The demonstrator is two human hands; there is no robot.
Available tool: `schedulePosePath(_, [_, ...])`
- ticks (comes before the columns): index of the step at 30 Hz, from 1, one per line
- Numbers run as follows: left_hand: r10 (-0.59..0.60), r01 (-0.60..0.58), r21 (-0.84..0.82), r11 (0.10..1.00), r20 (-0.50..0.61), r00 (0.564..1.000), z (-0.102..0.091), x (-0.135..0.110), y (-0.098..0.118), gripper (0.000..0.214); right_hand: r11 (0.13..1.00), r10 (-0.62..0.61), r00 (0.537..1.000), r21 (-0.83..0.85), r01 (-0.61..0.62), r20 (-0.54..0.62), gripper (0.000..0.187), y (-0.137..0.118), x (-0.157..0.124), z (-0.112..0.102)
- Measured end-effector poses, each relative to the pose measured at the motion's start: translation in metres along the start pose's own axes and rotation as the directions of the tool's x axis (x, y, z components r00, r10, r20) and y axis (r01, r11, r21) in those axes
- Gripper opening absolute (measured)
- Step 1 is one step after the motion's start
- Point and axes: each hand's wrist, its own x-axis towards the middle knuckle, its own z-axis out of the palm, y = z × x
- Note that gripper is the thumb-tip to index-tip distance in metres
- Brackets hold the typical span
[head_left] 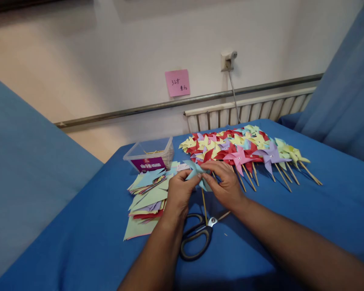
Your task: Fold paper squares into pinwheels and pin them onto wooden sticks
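A light blue paper pinwheel [194,169] is held up between both hands, over the middle of the table. My left hand [180,188] pinches it from the left, thumb near the pinwheel's centre. From the right, the thumb and fingers of my right hand [224,182] close on its blades. A thin wooden stick [204,202] runs down below the pinwheel towards the scissors. Black-handled scissors [197,236] lie on the blue cloth beneath my hands. The fingers hide part of the pinwheel's far side.
Many finished pinwheels [239,147] on sticks lie in rows at the back right. Stacked coloured paper [148,202] sits left of my hands. Behind it stands a clear plastic box [154,145] with sticks inside. Blue cloth [87,226] covers the table; a radiator [248,111] is behind.
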Motion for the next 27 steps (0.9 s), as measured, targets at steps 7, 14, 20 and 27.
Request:
schedulePosePath(7, [-0.065,0.07,-0.088,0.994,0.059,0.996,-0.001,-0.001,-0.001,0.026,0.996,0.062,0.998,0.056,-0.062,-0.001,0.019,0.007,0.004,-0.003])
schedulePosePath(14, [-0.165,0.165,-0.308,0.937,0.027,0.986,0.001,0.001,0.003,0.027,0.994,-0.046,0.988,-0.092,0.06,0.147,0.076,0.0,-0.003,0.002])
schedulePosePath(20, [-0.2,0.19,-0.352,0.916,0.01,0.98,0.005,-0.001,0.001,0.029,0.985,-0.023,0.99,-0.165,0.046,0.136,0.061,0.006,-0.008,0.011])
schedulePosePath(27, [-0.178,0.174,-0.348,0.921,0.022,0.984,0.006,-0.002,-0.001,0.029,0.988,-0.018,0.992,-0.148,0.036,0.124,0.066,0.001,-0.008,0.009])
